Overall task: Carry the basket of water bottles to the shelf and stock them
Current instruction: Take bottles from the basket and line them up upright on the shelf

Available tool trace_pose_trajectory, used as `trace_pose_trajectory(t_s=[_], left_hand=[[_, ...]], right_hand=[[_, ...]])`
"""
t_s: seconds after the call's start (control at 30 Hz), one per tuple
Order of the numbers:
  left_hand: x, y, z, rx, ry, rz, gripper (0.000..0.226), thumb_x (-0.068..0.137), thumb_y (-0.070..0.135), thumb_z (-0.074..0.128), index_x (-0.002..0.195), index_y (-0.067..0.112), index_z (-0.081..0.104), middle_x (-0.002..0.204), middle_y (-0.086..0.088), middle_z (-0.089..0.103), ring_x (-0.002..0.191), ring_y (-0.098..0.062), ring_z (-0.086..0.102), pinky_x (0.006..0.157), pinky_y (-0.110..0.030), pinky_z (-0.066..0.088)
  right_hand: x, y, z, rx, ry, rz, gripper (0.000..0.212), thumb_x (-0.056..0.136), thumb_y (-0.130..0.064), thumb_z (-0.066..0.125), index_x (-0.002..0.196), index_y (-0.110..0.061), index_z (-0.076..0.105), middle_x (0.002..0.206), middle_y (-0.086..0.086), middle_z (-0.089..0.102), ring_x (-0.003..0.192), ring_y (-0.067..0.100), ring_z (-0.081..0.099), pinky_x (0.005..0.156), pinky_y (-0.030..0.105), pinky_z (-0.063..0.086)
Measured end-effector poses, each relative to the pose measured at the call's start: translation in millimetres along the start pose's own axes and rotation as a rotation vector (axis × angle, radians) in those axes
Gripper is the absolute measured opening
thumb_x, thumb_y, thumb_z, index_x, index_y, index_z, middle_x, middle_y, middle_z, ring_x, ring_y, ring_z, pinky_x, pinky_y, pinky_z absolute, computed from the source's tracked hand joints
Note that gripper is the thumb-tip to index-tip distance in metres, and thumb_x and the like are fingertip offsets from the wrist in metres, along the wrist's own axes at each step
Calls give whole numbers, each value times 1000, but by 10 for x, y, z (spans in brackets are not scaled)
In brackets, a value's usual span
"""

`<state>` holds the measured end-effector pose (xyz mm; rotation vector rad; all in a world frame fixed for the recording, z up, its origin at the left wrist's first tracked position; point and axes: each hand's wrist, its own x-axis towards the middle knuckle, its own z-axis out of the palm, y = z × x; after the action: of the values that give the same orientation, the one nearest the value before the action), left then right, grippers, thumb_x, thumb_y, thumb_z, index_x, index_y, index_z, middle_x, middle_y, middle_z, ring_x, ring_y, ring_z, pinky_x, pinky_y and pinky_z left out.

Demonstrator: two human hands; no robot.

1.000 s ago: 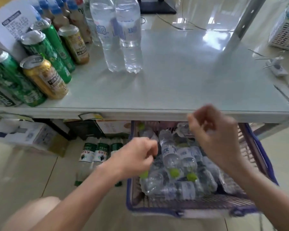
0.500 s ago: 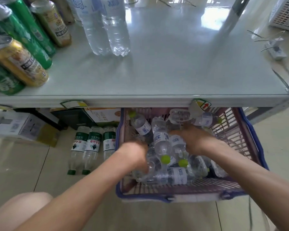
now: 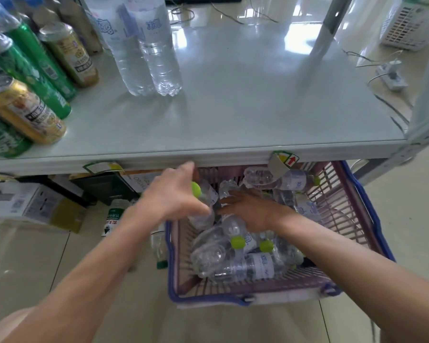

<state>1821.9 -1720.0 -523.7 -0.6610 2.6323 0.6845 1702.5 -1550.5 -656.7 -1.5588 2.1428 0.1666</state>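
Observation:
A purple basket with a blue rim stands on the floor below the shelf's front edge, holding several small water bottles with green caps. My left hand is shut on one small bottle, green cap up, lifted at the basket's far-left corner. My right hand reaches into the pile with its fingers around another bottle. The pale grey shelf lies above, with two tall water bottles standing at its back left.
Green and gold cans lean in rows on the shelf's left side. A shelf post rises at the back right. On the floor sit green-labelled bottles and cardboard boxes to the left, a power strip and white basket to the right.
Both hands went down into the basket. My left hand has since closed on a bottle and raised it toward the shelf edge; my right hand has settled onto the pile.

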Motion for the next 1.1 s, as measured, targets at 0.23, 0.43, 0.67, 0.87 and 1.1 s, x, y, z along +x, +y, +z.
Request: trace_pose_trajectory(t_s=[0.23, 0.43, 0.67, 0.87, 1.1], left_hand=[[-192, -402, -462, -791, 125, 187, 76, 57, 21, 97, 117, 24, 51, 90, 1, 83, 81, -17, 81, 84, -45, 65], [2, -206, -149, -1279, 162, 302, 65, 57, 23, 89, 115, 18, 59, 107, -8, 71, 95, -26, 72, 91, -45, 57], [57, -104, -94, -1253, 206, 328, 53, 67, 27, 88, 115, 13, 70, 118, -20, 75, 108, -39, 74, 101, -52, 58], [58, -59, -311, -1401, 282, 378, 44, 73, 28, 83, 115, 17, 76, 113, -10, 78, 107, -33, 73, 104, -54, 55], [32, 197, -709, -1367, 432, 554, 49, 73, 21, 84, 121, 12, 76, 109, -6, 80, 103, -23, 75, 102, -40, 56]], right_hand=[[12, -101, -30, -66, -115, 20, 83, 90, -10, 67, 153, -46, 29, 167, -2, 17, 155, 26, 9, 122, 58, 12], [23, -106, -131, -22, -98, -40, 94, 73, -23, 87, 152, -38, 38, 165, -5, 26, 152, 25, 20, 120, 53, 22], [-249, -180, -240, 159, -69, -147, 70, 77, -32, 87, 138, -33, 53, 143, -8, 57, 124, 17, 57, 101, 31, 49], [-677, -173, -536, 451, 115, -88, 69, 75, -57, 83, 137, -36, 60, 131, -24, 64, 109, -8, 63, 96, 26, 54], [-1239, -329, -1355, 905, 571, -112, 44, 54, -24, 99, 85, -49, 79, 79, -19, 77, 74, -8, 71, 71, 7, 52]])
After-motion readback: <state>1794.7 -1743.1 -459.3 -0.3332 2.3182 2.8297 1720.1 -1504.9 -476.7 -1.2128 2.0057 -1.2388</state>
